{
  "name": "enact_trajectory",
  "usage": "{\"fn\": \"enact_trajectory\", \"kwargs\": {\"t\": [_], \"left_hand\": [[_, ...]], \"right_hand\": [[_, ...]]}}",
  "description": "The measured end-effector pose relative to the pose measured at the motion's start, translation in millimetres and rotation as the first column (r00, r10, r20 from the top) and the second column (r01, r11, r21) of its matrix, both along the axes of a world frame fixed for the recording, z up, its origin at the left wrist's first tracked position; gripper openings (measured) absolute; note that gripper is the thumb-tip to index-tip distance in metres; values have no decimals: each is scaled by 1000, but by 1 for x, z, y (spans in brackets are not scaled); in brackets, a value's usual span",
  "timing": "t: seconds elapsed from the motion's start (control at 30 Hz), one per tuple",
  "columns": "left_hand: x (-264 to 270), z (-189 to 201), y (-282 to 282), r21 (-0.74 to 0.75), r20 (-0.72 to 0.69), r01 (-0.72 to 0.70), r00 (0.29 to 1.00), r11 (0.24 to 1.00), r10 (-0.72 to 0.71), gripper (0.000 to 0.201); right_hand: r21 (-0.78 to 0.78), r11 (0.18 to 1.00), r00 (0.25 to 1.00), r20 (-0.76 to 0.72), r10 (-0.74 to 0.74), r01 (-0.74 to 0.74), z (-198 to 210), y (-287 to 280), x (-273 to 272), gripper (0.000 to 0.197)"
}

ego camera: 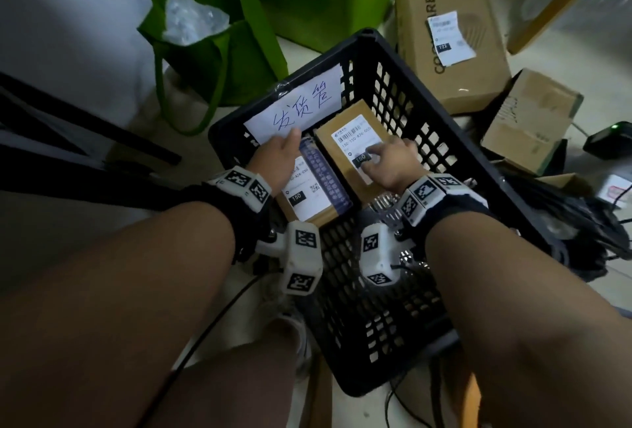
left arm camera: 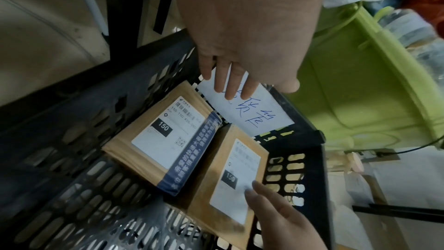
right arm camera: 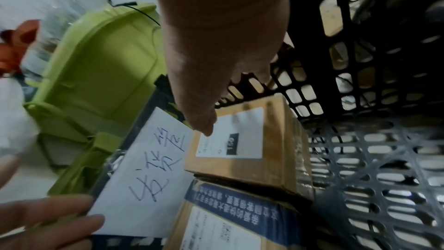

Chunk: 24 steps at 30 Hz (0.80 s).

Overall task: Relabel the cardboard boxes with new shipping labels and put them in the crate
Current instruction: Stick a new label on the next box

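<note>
Head view: black crate (ego camera: 455,140) on the floor, two boxes side by side inside against its far wall. Left box (ego camera: 316,195) with a white label and a blue tape strip; right box (ego camera: 355,140) with its own label (ego camera: 359,147). Left hand (ego camera: 277,160) reaching over the left box, fingers extended toward the handwritten sign (ego camera: 294,102) on the crate wall, grasping nothing. Right hand (ego camera: 390,164) on the right box, fingertips spread and pressing its label, nothing gripped. Beyond the crate, a green bag (ego camera: 219,51) and two more boxes (ego camera: 451,48) on the floor. Left wrist view: left fingers (left arm camera: 228,81) straight, tips over the sign (left arm camera: 250,109); both boxes lying flat on the crate floor, touching along one edge; right fingertips (left arm camera: 254,189) resting on the right box's label (left arm camera: 235,183). Right wrist view: right thumb (right arm camera: 204,121) down on the corner of the label (right arm camera: 233,138), remaining fingers largely hidden behind the palm; sign just beside that box; left fingers (right arm camera: 48,221) relaxed at the lower left.
</note>
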<state>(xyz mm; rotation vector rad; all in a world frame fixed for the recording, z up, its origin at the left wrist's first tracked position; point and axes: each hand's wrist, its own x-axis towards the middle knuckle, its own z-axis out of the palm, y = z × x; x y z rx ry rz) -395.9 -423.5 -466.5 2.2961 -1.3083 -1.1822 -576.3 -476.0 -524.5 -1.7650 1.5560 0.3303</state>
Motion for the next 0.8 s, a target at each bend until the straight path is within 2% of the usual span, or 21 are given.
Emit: {"fn": "enact_trajectory", "kwargs": {"t": [0.1, 0.23, 0.33, 0.4, 0.53, 0.63, 0.73, 0.8], "left_hand": [[-10, 32, 4, -35, 41, -2, 999, 999, 3, 54], [-20, 84, 18, -136, 73, 7, 997, 991, 3, 36], [-30, 127, 31, -186, 3, 28, 1000, 982, -28, 23], [-37, 158, 41, -222, -69, 23, 997, 975, -39, 28], [-45, 244, 71, -366, -139, 67, 982, 928, -126, 26], [-37, 320, 99, -494, -189, 63, 966, 867, -178, 23], [-9, 387, 130, -593, -223, 9, 959, 805, -174, 14], [20, 421, 155, -639, -184, -6, 972, 770, -146, 11]], "right_hand": [[-66, 993, 995, -20, 100, -101, 45, 6, 0, 39], [-136, 983, 990, 46, 130, -122, 111, 19, -1, 33], [-178, 973, 987, 40, 155, -146, 167, 32, -2, 29], [-240, 954, 982, 19, 190, -180, 207, 42, 0, 28], [-336, 922, 980, -12, 199, -191, 293, 65, 5, 21], [-435, 863, 964, -51, 259, -255, 357, 81, 20, 29], [-478, 823, 946, -57, 320, -307, 424, 110, 47, 30], [-516, 800, 936, -11, 351, -306, 458, 130, 71, 34]]}}
